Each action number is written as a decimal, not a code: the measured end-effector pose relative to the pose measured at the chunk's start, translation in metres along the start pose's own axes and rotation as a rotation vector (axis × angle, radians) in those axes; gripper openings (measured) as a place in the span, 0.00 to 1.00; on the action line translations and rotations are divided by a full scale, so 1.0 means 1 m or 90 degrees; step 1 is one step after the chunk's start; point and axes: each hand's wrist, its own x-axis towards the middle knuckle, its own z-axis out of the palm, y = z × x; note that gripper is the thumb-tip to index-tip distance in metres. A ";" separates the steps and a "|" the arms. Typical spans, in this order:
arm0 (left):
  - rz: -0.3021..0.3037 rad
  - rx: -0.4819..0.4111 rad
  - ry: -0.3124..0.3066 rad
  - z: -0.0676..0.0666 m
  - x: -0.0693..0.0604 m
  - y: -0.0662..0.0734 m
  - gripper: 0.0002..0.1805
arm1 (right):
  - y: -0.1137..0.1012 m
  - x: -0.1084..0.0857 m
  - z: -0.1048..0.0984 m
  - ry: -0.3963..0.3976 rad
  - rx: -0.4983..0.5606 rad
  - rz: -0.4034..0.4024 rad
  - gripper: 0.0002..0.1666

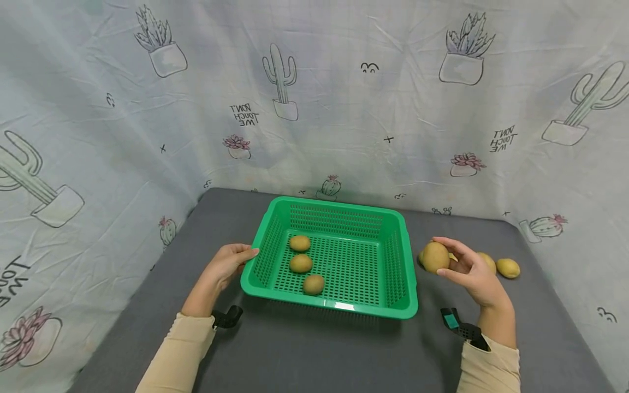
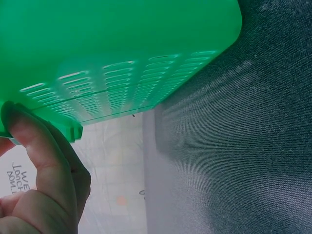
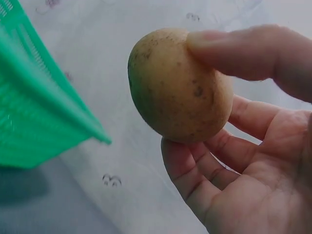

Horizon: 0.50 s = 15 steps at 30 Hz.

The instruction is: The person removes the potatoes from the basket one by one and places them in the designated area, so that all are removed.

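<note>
A green plastic basket (image 1: 344,305) with slotted walls stands on the grey table. My left hand (image 1: 231,263) grips its left rim, thumb on top and fingers curled beneath, as the left wrist view (image 2: 48,180) also shows. Inside, toward the left, three potatoes (image 1: 301,263) lie in a rough column. Just right of the basket, my right hand (image 1: 469,273) holds up a potato (image 3: 180,85) between thumb and fingertips. Its skin is light brown with dark specks.
Behind the right hand lie several yellowish potatoes (image 1: 508,268), partly hidden by it. The dark grey table (image 1: 314,355) extends in front of the basket. A pale curtain (image 1: 344,109) printed with potted cacti hangs behind and on both sides.
</note>
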 end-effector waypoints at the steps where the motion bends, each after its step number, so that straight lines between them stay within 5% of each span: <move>1: 0.000 0.000 0.001 0.000 0.000 0.000 0.28 | 0.002 -0.003 -0.001 0.003 -0.007 0.006 0.37; 15: -0.009 0.002 0.006 0.001 -0.001 0.001 0.29 | 0.042 -0.047 -0.005 0.065 -0.081 0.124 0.34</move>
